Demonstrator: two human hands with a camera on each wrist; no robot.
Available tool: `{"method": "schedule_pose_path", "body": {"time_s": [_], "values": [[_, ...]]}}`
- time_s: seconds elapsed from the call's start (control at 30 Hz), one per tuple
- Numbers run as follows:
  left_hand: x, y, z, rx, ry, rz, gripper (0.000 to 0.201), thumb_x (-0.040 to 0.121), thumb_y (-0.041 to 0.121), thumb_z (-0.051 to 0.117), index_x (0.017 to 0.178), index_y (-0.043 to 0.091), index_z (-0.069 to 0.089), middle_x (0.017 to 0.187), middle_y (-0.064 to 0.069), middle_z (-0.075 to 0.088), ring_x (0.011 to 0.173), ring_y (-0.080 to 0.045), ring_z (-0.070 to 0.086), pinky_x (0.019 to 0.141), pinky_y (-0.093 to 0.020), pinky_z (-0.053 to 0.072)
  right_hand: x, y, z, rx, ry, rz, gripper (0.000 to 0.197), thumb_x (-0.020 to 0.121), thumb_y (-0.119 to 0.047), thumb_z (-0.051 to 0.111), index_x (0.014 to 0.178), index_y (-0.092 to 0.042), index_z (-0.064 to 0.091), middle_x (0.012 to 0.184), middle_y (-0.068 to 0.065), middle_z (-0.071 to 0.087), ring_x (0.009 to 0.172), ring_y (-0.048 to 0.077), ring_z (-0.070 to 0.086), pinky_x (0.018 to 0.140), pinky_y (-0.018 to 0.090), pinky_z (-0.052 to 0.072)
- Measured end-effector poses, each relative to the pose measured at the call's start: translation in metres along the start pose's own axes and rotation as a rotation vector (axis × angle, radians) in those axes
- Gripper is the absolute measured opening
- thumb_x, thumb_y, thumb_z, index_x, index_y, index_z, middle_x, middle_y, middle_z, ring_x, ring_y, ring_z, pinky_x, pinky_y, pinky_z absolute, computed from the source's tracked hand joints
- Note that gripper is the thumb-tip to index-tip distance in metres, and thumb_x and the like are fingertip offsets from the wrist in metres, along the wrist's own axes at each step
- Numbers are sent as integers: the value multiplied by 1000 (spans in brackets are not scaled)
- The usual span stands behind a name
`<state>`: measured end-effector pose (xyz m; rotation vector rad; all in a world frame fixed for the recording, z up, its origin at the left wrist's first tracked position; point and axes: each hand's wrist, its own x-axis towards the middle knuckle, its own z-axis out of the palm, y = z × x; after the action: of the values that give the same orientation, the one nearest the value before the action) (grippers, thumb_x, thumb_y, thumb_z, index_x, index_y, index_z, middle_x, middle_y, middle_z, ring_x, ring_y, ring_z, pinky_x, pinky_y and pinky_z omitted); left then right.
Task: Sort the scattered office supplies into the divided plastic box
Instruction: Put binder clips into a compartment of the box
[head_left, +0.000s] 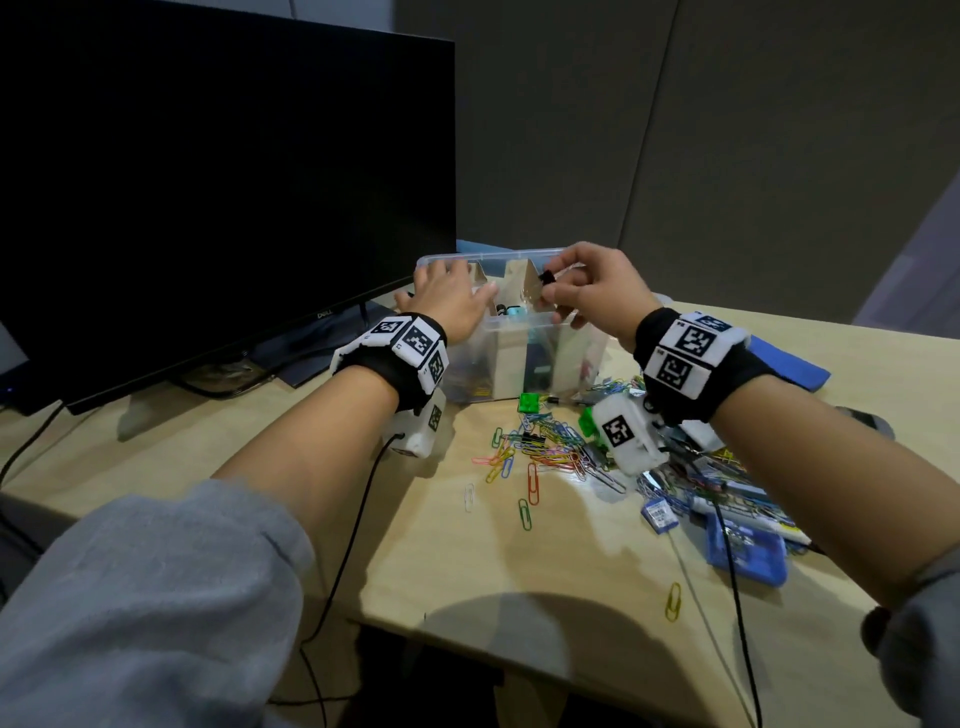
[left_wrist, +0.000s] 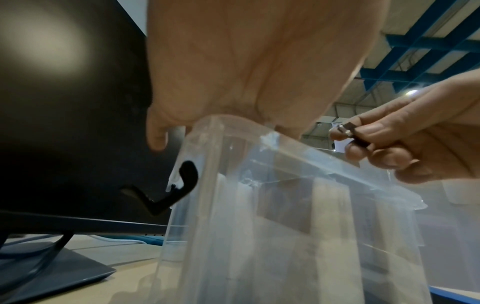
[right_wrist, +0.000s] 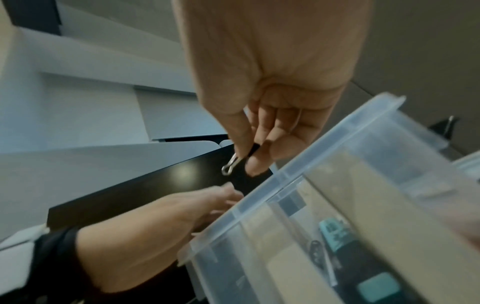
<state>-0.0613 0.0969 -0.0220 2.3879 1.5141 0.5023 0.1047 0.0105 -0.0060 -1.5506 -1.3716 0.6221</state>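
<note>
Fingertips of our right hand pinch a small black binder clip between thumb and forefinger, the other fingers curled loosely below; it hangs over the middle of the divided plastic box, just above center frame in the head view. From the right wrist camera the binder clip's silver wire loop pokes out below the thumb, above the box rim.

Our left hand lies flat with straight fingers on the box's left end, palm pressing the rim and gripping nothing. Cardboard dividers stand upright inside the box, and a teal object lies in one compartment; we cannot tell what it is.

Below the box, at center right of the head view, colored paper clips lie scattered, with a green clip near the box's front wall and a blue plastic case further lower right. A dark monitor fills the upper left, close to the left hand. Everything rests on a light wooden desk before grey partition panels.
</note>
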Motion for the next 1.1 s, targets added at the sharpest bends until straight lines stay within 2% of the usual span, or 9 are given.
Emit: {"method": "schedule_pose_path", "body": {"time_s": [0.13,0.23,0.33,0.53,0.67,0.77,0.83,0.93,1.1], "values": [[-3,4,-10,-170,189,149,40,101,46,31,122,23,56,126,-1,55,123,-21,42,97,-38,25,6,-1,11,110,104,28,9,94,-14,60,101,-17,55,80,4,72,55,11,61,48,23,45],[-4,6,-16,-264,128,218,28,98,49,43,103,28,60,100,9,66,102,-15,58,98,-38,34,6,-5,20,122,82,32,8,95,-18,57,102,-16,53,82,7,73,56,12,61,47,22,44],[-3,5,-18,-397,118,246,17,91,40,61,97,25,63,90,6,69,89,-12,65,91,-42,51,7,-8,25,104,71,20,9,96,-20,57,102,-18,51,85,9,73,59,15,63,49,23,44],[-2,5,-27,-511,191,295,6,90,22,67,90,17,64,90,0,68,84,-11,64,77,-23,53,14,-8,23,-45,71,-75,9,90,-26,65,91,-24,57,86,1,71,72,11,68,61,28,52],[8,-1,-40,-457,295,229,7,87,19,69,89,13,66,89,1,66,81,-8,60,73,-17,49,18,-1,15,-354,81,-139,14,85,-36,67,90,-25,60,100,-4,62,95,15,60,86,38,52],[23,-11,-48,-359,351,104,5,86,15,69,89,11,68,89,1,67,82,-10,61,74,-22,51,17,12,9,-762,-40,-100,35,92,-45,55,116,-21,58,126,6,50,121,23,44,101,41,36],[34,-15,-48,-228,319,37,1,86,14,68,86,13,69,90,0,67,85,-15,64,79,-31,55,15,19,7,-842,-117,-67,44,96,-51,41,126,-21,55,136,7,45,129,24,39,107,45,27],[43,-16,-45,-33,240,-21,2,87,14,68,85,14,69,88,-2,67,85,-20,65,77,-35,56,13,24,6,-865,-170,-75,46,99,-50,32,130,-24,53,140,5,43,133,22,34,110,47,19],[52,-12,-45,117,156,-55,3,85,14,69,87,13,71,91,-7,69,83,-24,66,77,-37,58,12,25,6,-945,-202,-53,50,100,-51,24,130,-24,54,134,7,47,132,25,32,107,45,19]]}}
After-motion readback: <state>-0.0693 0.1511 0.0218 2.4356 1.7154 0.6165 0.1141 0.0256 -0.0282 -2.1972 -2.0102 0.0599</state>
